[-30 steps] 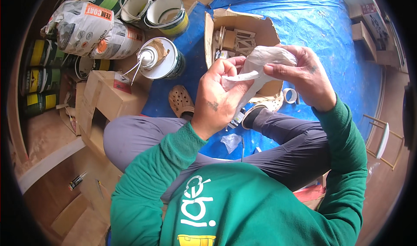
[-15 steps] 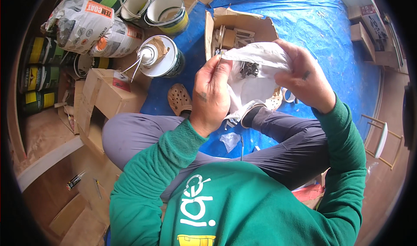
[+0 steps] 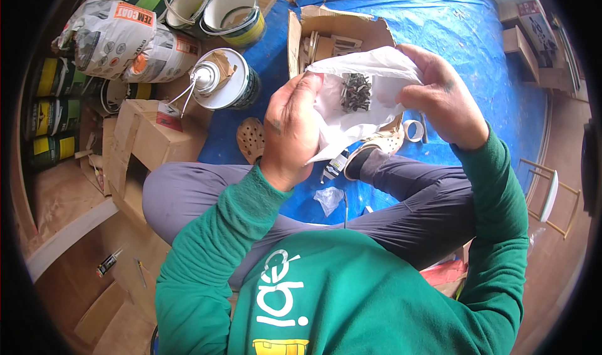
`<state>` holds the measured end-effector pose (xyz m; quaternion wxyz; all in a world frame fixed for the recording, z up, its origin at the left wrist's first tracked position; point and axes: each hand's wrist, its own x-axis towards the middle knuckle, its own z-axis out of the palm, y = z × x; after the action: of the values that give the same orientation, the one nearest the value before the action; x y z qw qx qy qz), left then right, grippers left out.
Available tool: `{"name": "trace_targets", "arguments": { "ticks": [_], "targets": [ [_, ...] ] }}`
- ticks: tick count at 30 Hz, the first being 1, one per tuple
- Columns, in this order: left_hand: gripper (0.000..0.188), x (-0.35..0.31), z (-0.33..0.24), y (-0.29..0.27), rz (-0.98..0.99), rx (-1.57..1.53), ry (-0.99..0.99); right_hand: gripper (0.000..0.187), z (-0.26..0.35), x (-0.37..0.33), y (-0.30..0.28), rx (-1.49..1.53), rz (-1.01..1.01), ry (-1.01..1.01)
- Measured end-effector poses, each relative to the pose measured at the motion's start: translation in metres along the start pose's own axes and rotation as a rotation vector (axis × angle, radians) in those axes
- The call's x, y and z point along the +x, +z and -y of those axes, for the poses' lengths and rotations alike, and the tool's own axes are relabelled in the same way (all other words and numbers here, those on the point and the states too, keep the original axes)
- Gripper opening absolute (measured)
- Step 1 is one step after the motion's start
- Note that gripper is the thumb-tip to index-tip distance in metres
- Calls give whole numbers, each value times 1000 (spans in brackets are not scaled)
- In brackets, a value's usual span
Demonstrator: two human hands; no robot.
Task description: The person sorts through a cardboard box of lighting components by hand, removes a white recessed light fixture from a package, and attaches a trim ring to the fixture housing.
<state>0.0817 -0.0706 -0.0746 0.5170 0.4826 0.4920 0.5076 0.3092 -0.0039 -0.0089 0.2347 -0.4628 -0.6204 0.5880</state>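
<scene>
green sweater (image 3: 357, 292): white lettering (image 3: 276, 321) | upper sack (image 3: 100, 51): lettered orange label (image 3: 135, 15)

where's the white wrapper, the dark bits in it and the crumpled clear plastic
White wrapper (image 3: 342, 127), head view, bare lower part
Dark bits (image 3: 356, 93), head view, middle of pile
Crumpled clear plastic (image 3: 328, 201), head view, centre

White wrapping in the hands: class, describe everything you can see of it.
The white wrapping is thin and creased, paper or plastic, I cannot tell which. It is spread open, hollowed in the middle, with a heap of small dark and grey pieces inside. The left hand grips its left edge, the right hand its right. Held above the blue sheet, it partly hides the cardboard box.
</scene>
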Motion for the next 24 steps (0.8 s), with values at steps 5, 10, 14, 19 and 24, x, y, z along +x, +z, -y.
{"name": "trace_targets", "arguments": {
  "ticks": [5,10,14,19,24],
  "targets": [
    [41,-3,14,-8,22,371,354,46,-1,0,3,25,-25,-1],
    [36,1,-8,8,-17,-393,-259,48,-12,-1,5,76,-89,-19],
    [53,9,-4,7,110,-359,-192,60,12,12,13,-161,17,-47],
    [62,34,-5,9,294,-622,-100,45,13,48,31,-147,-25,-222],
    [55,35,-24,2,249,-599,-133,40,52,34,2,-98,359,-190]
  ]
}}
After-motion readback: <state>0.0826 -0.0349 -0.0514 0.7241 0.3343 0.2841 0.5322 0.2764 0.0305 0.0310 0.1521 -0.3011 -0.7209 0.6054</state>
